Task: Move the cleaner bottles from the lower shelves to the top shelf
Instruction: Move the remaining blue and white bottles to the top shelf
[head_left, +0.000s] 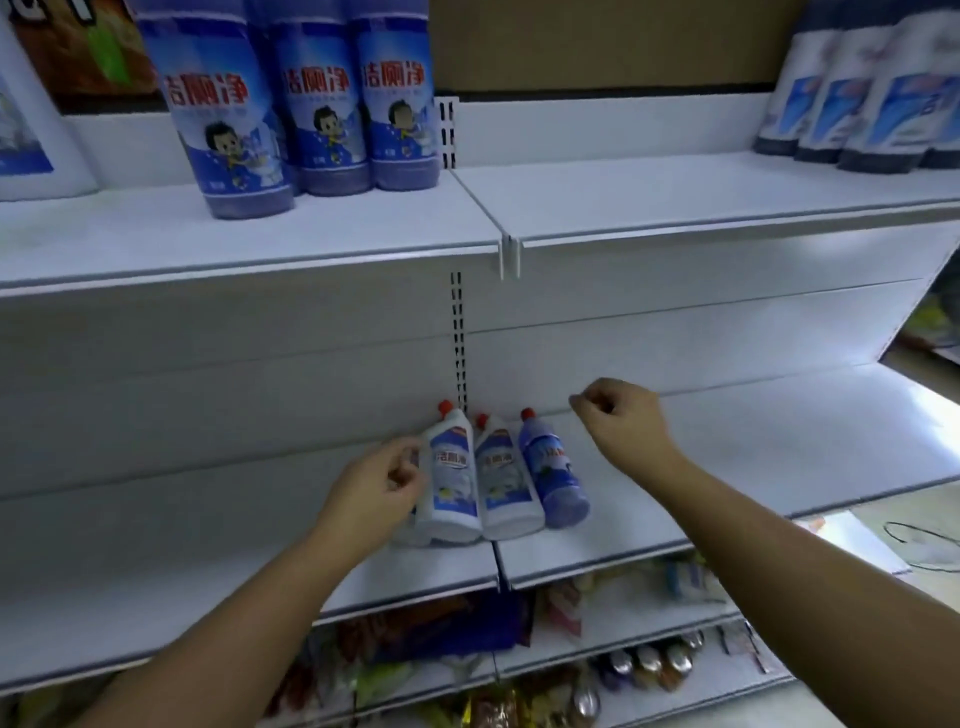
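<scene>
Head view shows the left hand (379, 480) with fingers curled loosely inward, its fingertips just beside or touching the side of a white cleaner bottle (451, 480); whether it has any real hold on it I cannot tell, since the palm side is hidden. The right hand (621, 421) hovers in the air to the right of the bottles, fingers loosely curled with thumb and forefinger close together, holding nothing and touching nothing. On the lower shelf (675, 519) three red-capped bottles stand close together at the seam between two shelf boards: the white one by the left hand, a second white bottle (503, 480) touching it, and a blue bottle (553, 473) just beside that, all leaning back toward the rear panel. Part of another bottle seems to sit behind the left hand, mostly hidden. On the top shelf (675, 208), at its left part, three large blue cleaner bottles (306, 104) stand upright in a group, with dark-based bottles (857, 93) well apart at the far right. Below the lower shelf, further shelves hold mixed packaged goods (467, 623), too blurred to identify.
</scene>
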